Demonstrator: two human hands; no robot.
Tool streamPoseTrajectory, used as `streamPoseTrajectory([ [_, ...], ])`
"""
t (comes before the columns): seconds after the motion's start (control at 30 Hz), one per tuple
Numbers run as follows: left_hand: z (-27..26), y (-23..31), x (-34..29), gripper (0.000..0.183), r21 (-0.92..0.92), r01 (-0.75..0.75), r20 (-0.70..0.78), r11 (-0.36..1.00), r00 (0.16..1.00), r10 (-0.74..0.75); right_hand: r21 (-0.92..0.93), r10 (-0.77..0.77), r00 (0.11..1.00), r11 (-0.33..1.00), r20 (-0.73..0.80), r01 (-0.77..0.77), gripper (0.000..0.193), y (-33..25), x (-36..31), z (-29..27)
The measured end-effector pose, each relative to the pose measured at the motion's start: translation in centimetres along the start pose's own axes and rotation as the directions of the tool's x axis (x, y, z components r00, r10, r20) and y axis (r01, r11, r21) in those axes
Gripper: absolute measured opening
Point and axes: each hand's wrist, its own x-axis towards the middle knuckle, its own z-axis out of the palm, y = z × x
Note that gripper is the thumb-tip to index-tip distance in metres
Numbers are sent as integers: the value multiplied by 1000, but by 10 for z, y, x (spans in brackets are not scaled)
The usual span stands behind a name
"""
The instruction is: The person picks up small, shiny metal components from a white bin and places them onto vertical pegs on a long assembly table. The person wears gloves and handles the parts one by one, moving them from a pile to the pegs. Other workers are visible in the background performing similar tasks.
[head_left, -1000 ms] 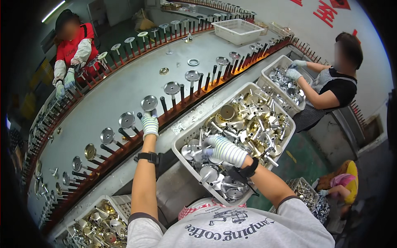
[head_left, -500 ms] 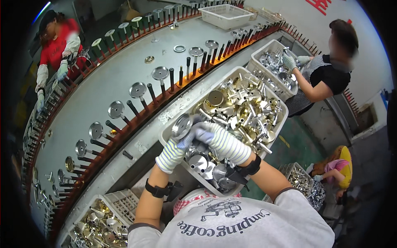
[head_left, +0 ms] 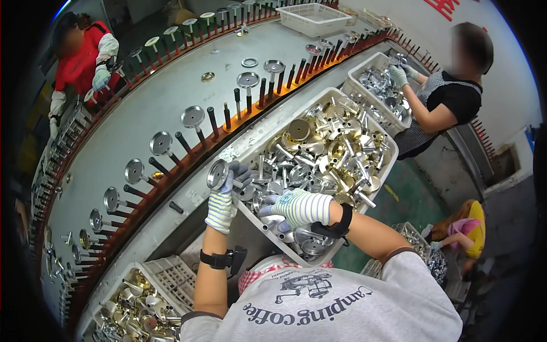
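My left grip [head_left: 223, 199] is closed on a dished metal disc [head_left: 217, 174], held tilted between the worktop [head_left: 142, 102] and the white crate [head_left: 394, 153]. My right grip [head_left: 301, 208] is partly curled over the metal parts [head_left: 347, 151] in that crate; whether it pinches one, I can't tell. I judge the disc stiff, fairly weighty and slick, best taken by its stem, just behind the rim.

The left hand [head_left: 220, 206] partly hides a disc-headed part [head_left: 217, 173]; the lower edge crops the grey shirt [head_left: 347, 305].
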Motion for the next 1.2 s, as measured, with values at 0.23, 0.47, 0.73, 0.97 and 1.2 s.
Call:
streamPoseTrajectory([
  [0.23, 34, -18, 21, 49, 63, 6, -42, 998, 999, -3, -206, 92, 995, 975, 43, -82, 45, 11, -15, -18],
  [0.47, 23, 9, 118, 57, 436, -381, 73, 815, 918, 390, 193, 52, 990, 981, -128, -26, 35, 59, -53, -42],
  [0.73, -34, 12, 238, 23, 913, 188, 73, -361, 796, 601, 765, 325, 837, 624, -440, 160, 37, 106, -110, -74],
  [0.97, 30, -16, 198, 42, 987, 126, -163, 104, 741, 652, 692, 628, 668, -271, -399, 669, 51, 146, -161, -62],
  [1.2, 174, -85, 103, 47, 670, -313, 193, 673, 949, 250, 435, 582, 728, -585, -363, 685, 57, 172, -160, -67],
])
